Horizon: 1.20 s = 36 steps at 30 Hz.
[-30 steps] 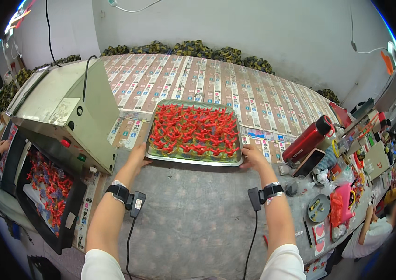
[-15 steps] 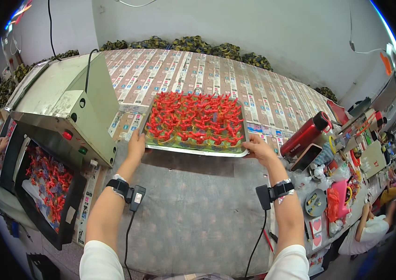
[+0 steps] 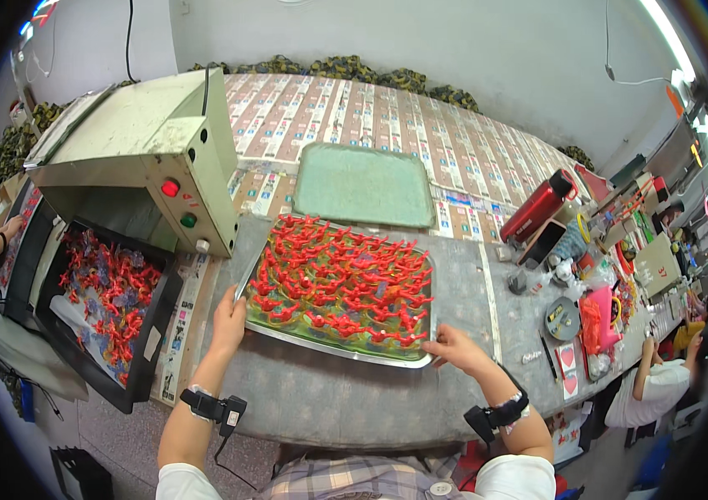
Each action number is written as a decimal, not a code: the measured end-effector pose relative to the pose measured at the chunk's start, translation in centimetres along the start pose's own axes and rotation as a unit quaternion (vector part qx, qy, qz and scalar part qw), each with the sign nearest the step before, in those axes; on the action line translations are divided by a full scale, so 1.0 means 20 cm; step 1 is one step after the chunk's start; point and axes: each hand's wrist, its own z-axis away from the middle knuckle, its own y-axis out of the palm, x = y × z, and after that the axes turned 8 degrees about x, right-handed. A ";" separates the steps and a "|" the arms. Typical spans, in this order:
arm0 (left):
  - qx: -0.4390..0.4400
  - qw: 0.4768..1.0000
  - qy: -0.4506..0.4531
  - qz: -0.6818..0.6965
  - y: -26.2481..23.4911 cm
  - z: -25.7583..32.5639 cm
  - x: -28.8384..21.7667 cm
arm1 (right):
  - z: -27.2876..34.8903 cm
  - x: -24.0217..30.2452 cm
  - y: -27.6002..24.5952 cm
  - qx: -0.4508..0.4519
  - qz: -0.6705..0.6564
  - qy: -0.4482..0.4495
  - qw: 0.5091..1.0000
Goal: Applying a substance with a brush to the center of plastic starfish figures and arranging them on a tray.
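Between my hands is a shallow metal tray (image 3: 432, 304), packed with rows of small red figures (image 3: 341, 279) on yellow-green, see-through bases. My left hand (image 3: 228, 321) is closed on the tray's near left corner. At its near right corner, my right hand (image 3: 458, 347) pinches the rim with thumb and fingers. The tray sits low over the grey worktop, slightly turned; I cannot tell whether it rests on it. Just beyond lies a flat, pale green rectangular tray or mat (image 3: 362, 185). Both wrists wear black straps with small boxes.
A cream metal machine (image 3: 145, 137) stands at left, with a conveyor carrying a black bin (image 3: 141, 367) of loose red and purplish pieces. A red flask (image 3: 537, 207), a phone (image 3: 542, 242) and clutter fill the right side. Other people work at far left and right.
The filled tray has come nearer to me and lower in view, still in both hands. The pale green tray or mat beyond it has come into sight. My view has shifted too.
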 end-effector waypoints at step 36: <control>0.279 0.956 0.091 0.027 0.56 0.35 -0.60 | -0.10 0.04 0.37 -0.222 0.347 -0.193 0.890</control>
